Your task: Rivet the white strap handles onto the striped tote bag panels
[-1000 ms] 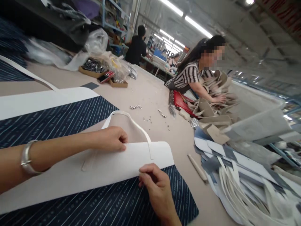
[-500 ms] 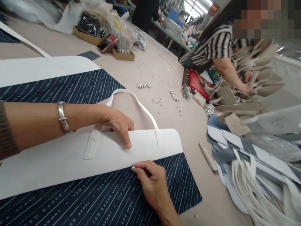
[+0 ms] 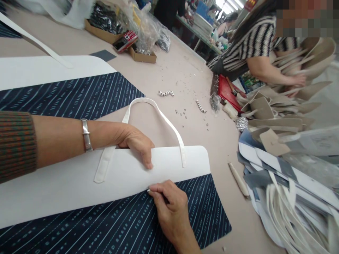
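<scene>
Across the table in front of me lies a flat bag panel (image 3: 169, 160), white with a navy lining (image 3: 111, 225) printed with pale stripes and lettering. A white strap handle (image 3: 164, 116) loops up from its far edge. My left hand (image 3: 139, 144) grips that far edge between the handle's two ends, thumb on top, other fingers hidden beneath. Thumb and forefinger of my right hand (image 3: 169, 208) are pinched together at the seam where white meets navy. A tiny white tip pokes out of the pinch, too small to name.
A second striped panel (image 3: 100, 91) lies behind. Small metal rings (image 3: 182, 113) are scattered beyond. Cardboard boxes (image 3: 143, 56) with plastic bags stand at the back. Stacked pieces with white straps (image 3: 280, 197) lie right, near a wooden stick (image 3: 238, 180). A co-worker's hands (image 3: 296, 81) handle beige pieces.
The whole view has shifted slightly, and more of my left sleeve shows. Both my hands keep their grip at the same places on the panel. The co-worker's hands have moved among the beige pieces.
</scene>
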